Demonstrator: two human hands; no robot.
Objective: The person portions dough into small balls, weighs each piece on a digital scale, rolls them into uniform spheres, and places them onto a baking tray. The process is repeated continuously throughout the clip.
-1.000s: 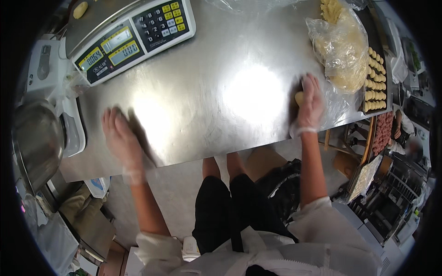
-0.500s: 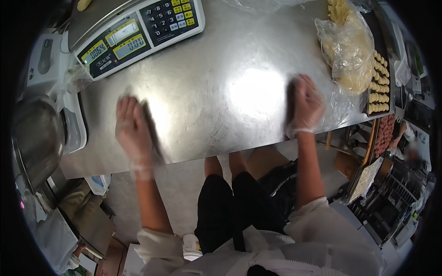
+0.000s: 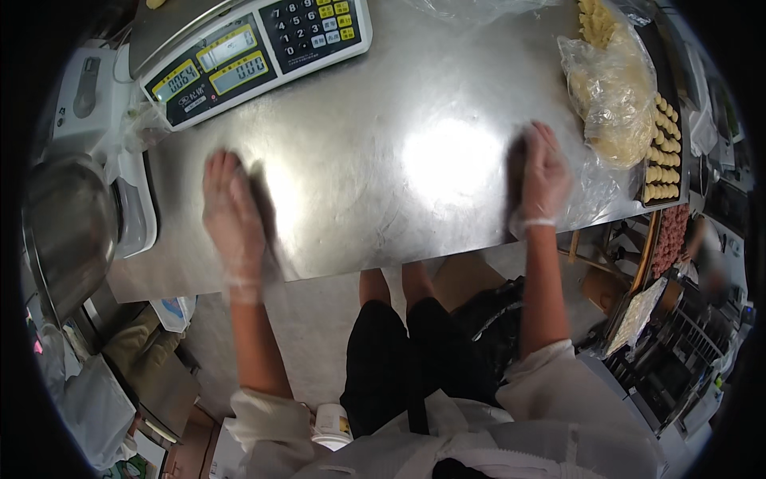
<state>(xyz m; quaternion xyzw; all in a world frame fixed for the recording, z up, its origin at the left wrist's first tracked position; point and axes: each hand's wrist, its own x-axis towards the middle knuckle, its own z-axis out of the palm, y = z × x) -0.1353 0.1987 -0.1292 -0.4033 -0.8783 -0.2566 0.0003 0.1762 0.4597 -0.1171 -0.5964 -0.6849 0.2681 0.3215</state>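
Observation:
My left hand [image 3: 231, 214], in a clear plastic glove, is on the steel table [image 3: 343, 191] below the scale [image 3: 249, 62]. Its fingers are pressed together and curled downward, blurred by motion. Opposite it, my right hand [image 3: 546, 177], gloved the same way, rests near a clear plastic bag of pale yellow dough [image 3: 618, 104]. The fingers of that hand are also closed and curved toward the tabletop. Whatever lies under either palm, if anything, is hidden from view.
A dark tray of small pale dough pieces [image 3: 662, 168] stands at the right edge. To the left are a steel bowl [image 3: 70, 231] and a white appliance [image 3: 86, 100]. Below the table sits a white bucket [image 3: 331, 425]. Another person [image 3: 712, 254] is at the far right.
Both hands have shifted slightly forward on the table, fingers still together. The view has moved a little, so the scale and the bagged dough sit further right.

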